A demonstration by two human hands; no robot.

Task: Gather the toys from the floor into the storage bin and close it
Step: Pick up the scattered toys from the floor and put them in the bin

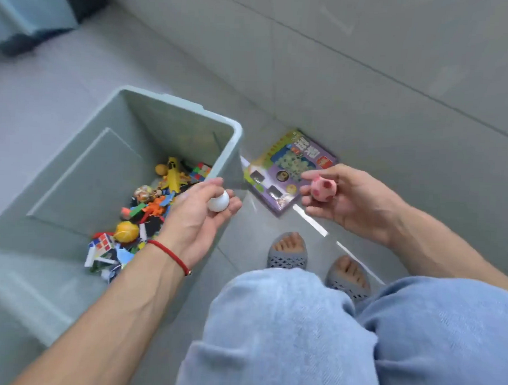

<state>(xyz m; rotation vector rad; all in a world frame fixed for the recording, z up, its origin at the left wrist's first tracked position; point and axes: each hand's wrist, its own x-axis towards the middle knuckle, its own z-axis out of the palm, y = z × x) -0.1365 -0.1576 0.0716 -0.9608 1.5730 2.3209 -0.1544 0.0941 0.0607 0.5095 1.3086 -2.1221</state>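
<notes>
Toys (pixel 147 214), hard plastic bricks, cubes and a yellow ball in a jumbled heap, are piled at the bottom of the smooth grey-green bin (pixel 175 101), which stands open at 9 o'clock on glossy grey tiles (pixel 367 95). A smooth white ball (pixel 218 202) is pinched between thumb and curled fingertips of the left hand (pixel 199 216), held over the bin's 3 o'clock rim. A pink ball (pixel 322 189), round with darker spots, is gripped by the fingers of the right hand (pixel 343 196), thumb on top. A flat purple box (pixel 288 170), rectangular and printed, lies on the tiles at 12 o'clock, just beside the bin. Perforated grey sandals (pixel 287 259) are seen at 6 o'clock
</notes>
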